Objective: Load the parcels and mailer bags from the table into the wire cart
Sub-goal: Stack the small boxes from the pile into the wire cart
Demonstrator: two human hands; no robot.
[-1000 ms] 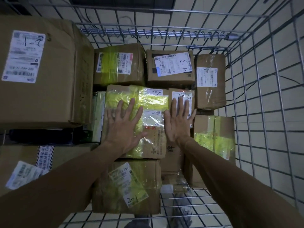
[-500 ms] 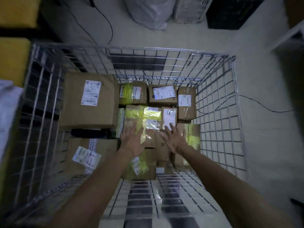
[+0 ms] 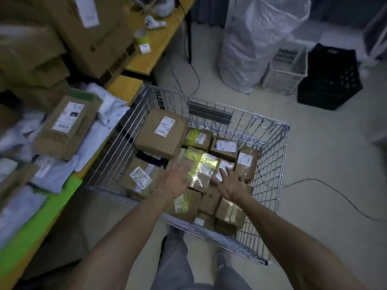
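The wire cart (image 3: 278, 143) stands on the floor ahead, holding several cardboard parcels. A big brown box (image 3: 161, 132) lies at its far left, and a yellow-taped parcel (image 3: 199, 164) sits in the middle. My left hand (image 3: 174, 178) and my right hand (image 3: 229, 182) hover above the cart with fingers spread and nothing in them. On the table (image 3: 41, 214) to the left lie a brown parcel (image 3: 65, 126) and several grey and white mailer bags (image 3: 52, 170). Larger boxes (image 3: 83, 32) are stacked further back.
A tall white sack (image 3: 257, 42), a white wire basket (image 3: 284, 72) and a black crate (image 3: 330, 78) stand on the floor beyond the cart. Cables (image 3: 335, 193) trail across the floor at the right. My legs (image 3: 180, 258) are close to the cart's near edge.
My hands were pressed flat on the yellow-taped parcel and have lifted off it. The view has pulled back and up, and the table on the left has come into sight.
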